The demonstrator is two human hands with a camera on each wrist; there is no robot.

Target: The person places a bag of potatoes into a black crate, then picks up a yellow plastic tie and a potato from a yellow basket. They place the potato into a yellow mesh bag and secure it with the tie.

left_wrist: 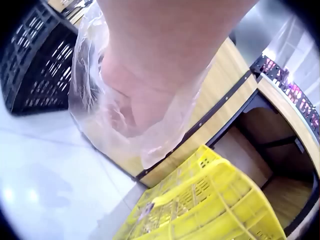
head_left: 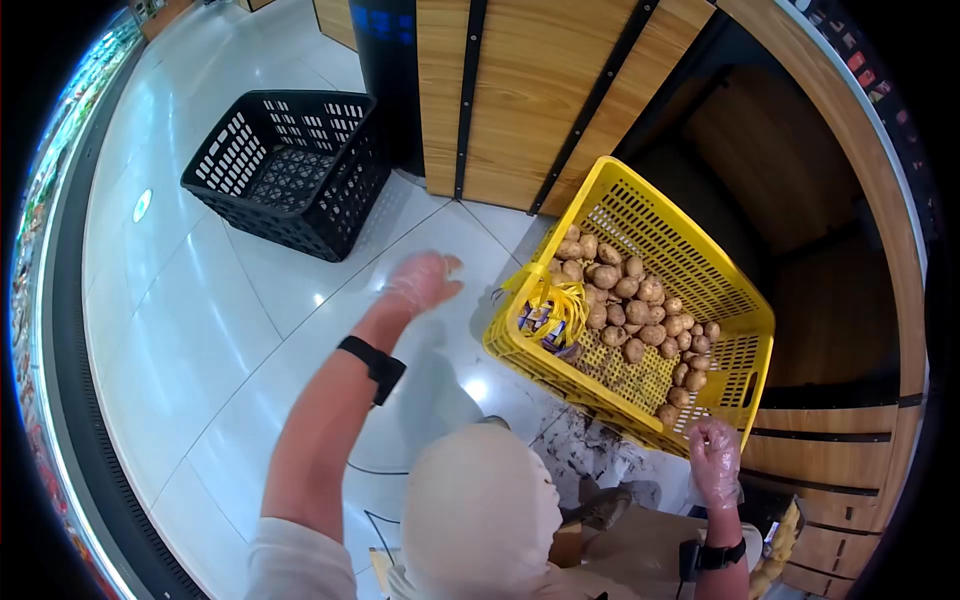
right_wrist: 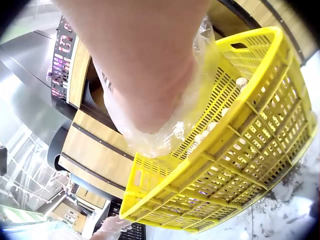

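A yellow plastic crate [head_left: 640,430] holds many potatoes [head_left: 637,312], mostly heaped toward its far side. A bundle of yellow straps [head_left: 565,312] with purple labels lies at its left end. My left hand [head_left: 420,280], in a clear plastic glove, hovers over the floor between the yellow crate and a black crate [head_left: 290,180]. Its fingers and thumb stand apart with nothing seen between them. At the yellow crate's near right corner is my right hand [head_left: 714,460], also gloved, fingers bent inward. Whether it holds anything I cannot tell; its wrist view hides the fingers.
Wooden panels [head_left: 530,90] with black strips stand behind the crates, beside a dark pillar [head_left: 390,80]. Dark dirt [head_left: 610,455] is scattered on the white tiles below the yellow crate. A lit display case [head_left: 60,200] runs along the left. A pale cap [head_left: 485,500] fills the bottom middle.
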